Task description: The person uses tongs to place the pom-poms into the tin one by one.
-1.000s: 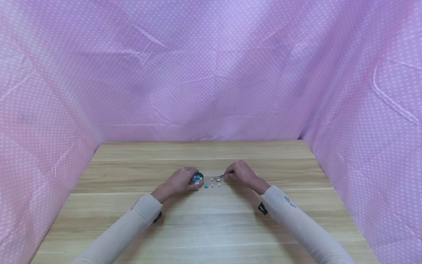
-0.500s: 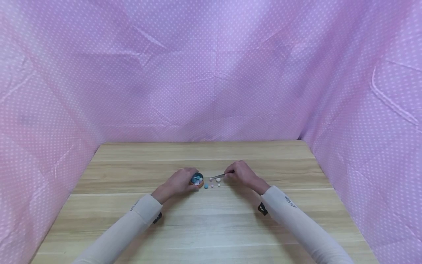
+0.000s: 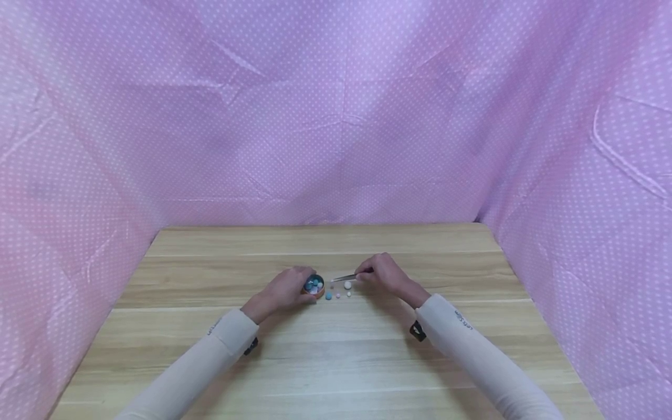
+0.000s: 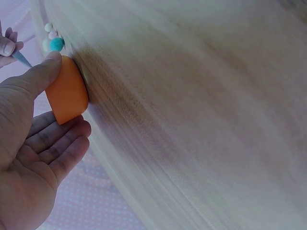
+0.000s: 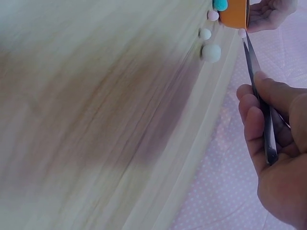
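Observation:
My left hand grips a small round orange container on the table, thumb on the near side and fingers behind it. Inside it lie several blue, white and pale pompoms. My right hand holds metal tweezers between thumb and fingers, their tips pointing left toward the container. At the tips a small pale pink pompom is pinched, raised above the table and close to the container's rim.
On the wooden table, just right of the container, sit a teal pompom, a pink pompom, a small white pompom and a larger white pompom. Pink dotted cloth surrounds the table at the back and sides.
The tweezers have lifted the small pink pompom off the table and shifted left toward the container with my right hand. My left hand and the container have stayed in place.

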A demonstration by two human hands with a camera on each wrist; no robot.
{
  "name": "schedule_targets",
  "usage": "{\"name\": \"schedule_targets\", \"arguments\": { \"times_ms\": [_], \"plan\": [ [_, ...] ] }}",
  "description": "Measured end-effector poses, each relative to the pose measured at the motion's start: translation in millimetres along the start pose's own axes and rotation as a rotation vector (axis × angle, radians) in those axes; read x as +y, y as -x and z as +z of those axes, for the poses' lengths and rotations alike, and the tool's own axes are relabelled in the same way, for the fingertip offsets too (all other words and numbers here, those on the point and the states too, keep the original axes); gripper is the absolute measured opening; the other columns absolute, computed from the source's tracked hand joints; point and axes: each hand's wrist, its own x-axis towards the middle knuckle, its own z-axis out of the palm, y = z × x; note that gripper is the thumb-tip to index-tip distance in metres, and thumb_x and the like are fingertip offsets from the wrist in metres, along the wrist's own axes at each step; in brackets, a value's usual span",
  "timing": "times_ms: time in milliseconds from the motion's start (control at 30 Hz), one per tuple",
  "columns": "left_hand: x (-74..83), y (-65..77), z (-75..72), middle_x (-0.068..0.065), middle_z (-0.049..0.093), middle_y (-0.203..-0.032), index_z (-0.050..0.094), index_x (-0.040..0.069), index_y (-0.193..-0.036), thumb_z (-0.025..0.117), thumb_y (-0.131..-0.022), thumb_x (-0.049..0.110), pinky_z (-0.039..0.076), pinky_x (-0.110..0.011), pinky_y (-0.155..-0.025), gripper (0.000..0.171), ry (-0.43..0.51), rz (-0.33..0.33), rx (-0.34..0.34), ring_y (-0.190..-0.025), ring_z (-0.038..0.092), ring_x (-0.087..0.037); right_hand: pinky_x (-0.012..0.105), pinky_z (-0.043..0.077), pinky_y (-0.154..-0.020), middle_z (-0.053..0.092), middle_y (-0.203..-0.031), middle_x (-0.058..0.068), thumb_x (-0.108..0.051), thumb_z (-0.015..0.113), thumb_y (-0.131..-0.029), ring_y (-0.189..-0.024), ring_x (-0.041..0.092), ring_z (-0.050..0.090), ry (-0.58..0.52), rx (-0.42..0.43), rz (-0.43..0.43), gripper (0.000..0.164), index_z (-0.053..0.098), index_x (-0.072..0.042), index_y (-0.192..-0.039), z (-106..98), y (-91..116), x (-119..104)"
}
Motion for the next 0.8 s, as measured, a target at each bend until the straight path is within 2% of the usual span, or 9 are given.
{"name": "schedule_targets", "arguments": {
  "times_ms": [233,500,800],
  "plan": [
    [0.1,-0.3,1.3,-0.008,0.068,-0.107,0.059,0.006,-0.121,0.082,-0.079,0.035,0.056,-0.032,-0.080,0.055,0.003,-0.002,-0.003,-0.092,0.064,-0.017,0.023,0.056,-0.072,0.077,-0.093,0.004,-0.013,0.073,-0.088,-0.083,0.010,0.069,-0.011,0.010,-0.006,0.010,0.078,-0.007,-0.093,0,0,-1],
    [-0.2,-0.6,-0.3,-0.009,0.067,-0.109,0.059,0.007,-0.121,0.081,-0.080,0.035,0.055,-0.034,-0.083,0.055,-0.001,-0.005,-0.011,-0.095,0.064,-0.018,0.028,0.057,-0.075,0.077,-0.094,0.003,-0.012,0.073,-0.088,-0.086,0.011,0.070,-0.022,0.011,-0.001,0.007,0.079,-0.010,-0.091,-3,-2,-6],
    [0.3,-0.2,-1.8,-0.009,0.067,-0.108,0.059,0.006,-0.120,0.082,-0.080,0.034,0.055,-0.035,-0.083,0.054,0.016,0.008,-0.008,-0.094,0.064,-0.018,0.030,0.057,-0.078,0.077,-0.094,0.004,-0.012,0.073,-0.087,-0.088,0.014,0.070,-0.023,0.006,-0.039,0.008,0.079,-0.009,-0.091,-2,-4,-11]
  ]
}}
